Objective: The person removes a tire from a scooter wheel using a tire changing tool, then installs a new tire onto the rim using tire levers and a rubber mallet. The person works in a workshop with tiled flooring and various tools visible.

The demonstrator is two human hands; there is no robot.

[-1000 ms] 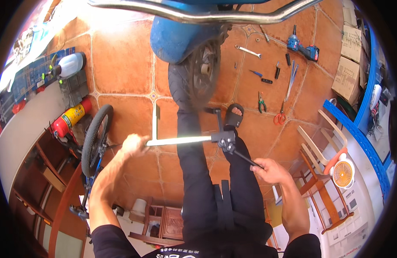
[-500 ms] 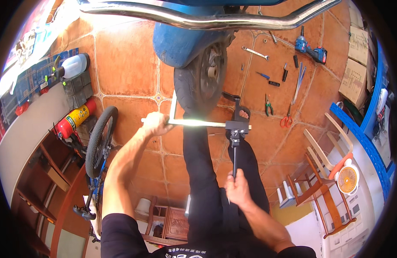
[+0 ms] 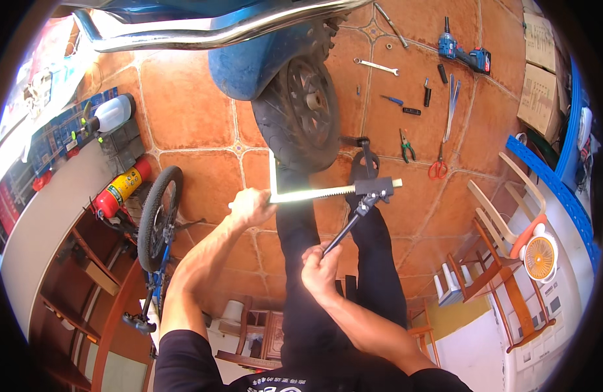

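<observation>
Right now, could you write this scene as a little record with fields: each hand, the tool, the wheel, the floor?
Left fingers: around silver bar
Right fingers: around black handle
Tool: black block on bar, joined to handle
Wheel: dark, under blue mudguard
Floor: wrench, pliers, scissors, blue power tool

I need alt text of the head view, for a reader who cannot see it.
A person's left hand grips a toothed-bar tool, the right hand its black lever, near a wheel under a blue fender. On the tiled floor lie a combination wrench, pliers, scissors and a cordless driver.
</observation>
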